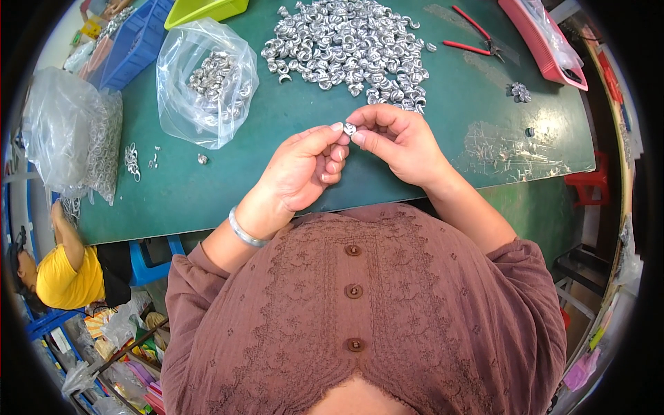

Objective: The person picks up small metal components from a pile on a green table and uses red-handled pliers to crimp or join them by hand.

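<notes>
Both hands meet over the near part of the green tabletop point(173, 197). Between their fingertips is a small silver metal piece point(350, 129), patterned with dark grooves. My left hand point(297, 164) pinches it from one side with thumb and forefinger, the other fingers curled. From the opposite side, my right hand point(401, 142) grips it with thumb and fingers. Just beyond lies a big pile of curved silver metal pieces point(339, 48). An open clear plastic bag point(173, 104) left of my hands holds similar pieces. One loose silver piece point(203, 158) sits near the bag.
Red-handled pliers point(477, 38) lie at the far right, near a pink basket point(536, 45) and a small metal cluster point(518, 92). Metal rings point(131, 162) and a full plastic bag point(72, 131) are at left. A person in yellow point(69, 277) sits beyond the table's left end.
</notes>
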`<action>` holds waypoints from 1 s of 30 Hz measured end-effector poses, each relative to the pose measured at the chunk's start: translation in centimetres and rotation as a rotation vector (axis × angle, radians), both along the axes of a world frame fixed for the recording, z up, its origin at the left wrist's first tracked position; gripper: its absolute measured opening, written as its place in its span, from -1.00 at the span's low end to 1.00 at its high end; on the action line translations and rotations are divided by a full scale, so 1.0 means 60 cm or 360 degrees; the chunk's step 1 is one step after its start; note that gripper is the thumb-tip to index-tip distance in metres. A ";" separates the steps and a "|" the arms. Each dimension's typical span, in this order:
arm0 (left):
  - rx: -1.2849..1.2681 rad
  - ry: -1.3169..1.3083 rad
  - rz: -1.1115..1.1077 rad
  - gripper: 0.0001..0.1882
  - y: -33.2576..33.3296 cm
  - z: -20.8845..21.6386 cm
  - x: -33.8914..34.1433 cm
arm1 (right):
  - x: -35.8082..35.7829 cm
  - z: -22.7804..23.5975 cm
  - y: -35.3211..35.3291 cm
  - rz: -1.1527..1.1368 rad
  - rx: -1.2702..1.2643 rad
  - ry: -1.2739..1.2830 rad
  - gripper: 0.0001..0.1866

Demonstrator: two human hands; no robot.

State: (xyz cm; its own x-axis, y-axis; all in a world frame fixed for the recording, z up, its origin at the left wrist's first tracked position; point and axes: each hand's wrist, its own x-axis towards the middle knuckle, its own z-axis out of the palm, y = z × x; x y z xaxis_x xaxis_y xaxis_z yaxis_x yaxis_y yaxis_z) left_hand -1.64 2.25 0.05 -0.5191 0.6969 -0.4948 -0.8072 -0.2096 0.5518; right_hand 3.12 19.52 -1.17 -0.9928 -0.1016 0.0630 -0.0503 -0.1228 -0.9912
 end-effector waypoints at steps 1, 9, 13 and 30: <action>-0.0038 0.0034 -0.0014 -0.81 0.002 0.003 0.000 | 0.000 0.001 0.002 0.0042 0.0007 -0.0048 -0.79; -0.0067 0.0097 -0.0044 -0.78 0.004 0.004 0.001 | 0.000 0.010 0.000 -0.0067 0.0135 -0.0095 -0.82; -0.0064 0.0088 -0.0037 -0.77 0.004 0.002 0.000 | 0.000 0.009 0.002 -0.0107 0.0033 -0.0130 -0.82; -0.0119 0.0152 -0.0047 -0.73 0.008 0.003 0.001 | -0.004 0.009 0.001 -0.0088 0.0115 -0.0096 -0.85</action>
State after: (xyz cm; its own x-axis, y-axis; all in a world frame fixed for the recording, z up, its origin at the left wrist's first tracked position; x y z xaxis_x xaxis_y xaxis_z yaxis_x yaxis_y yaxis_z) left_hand -1.56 2.75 0.22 -0.5463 0.6757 -0.4950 -0.7553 -0.1419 0.6398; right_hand 2.91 19.57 -0.65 -0.9988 -0.0487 -0.0026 0.0050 -0.0494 -0.9988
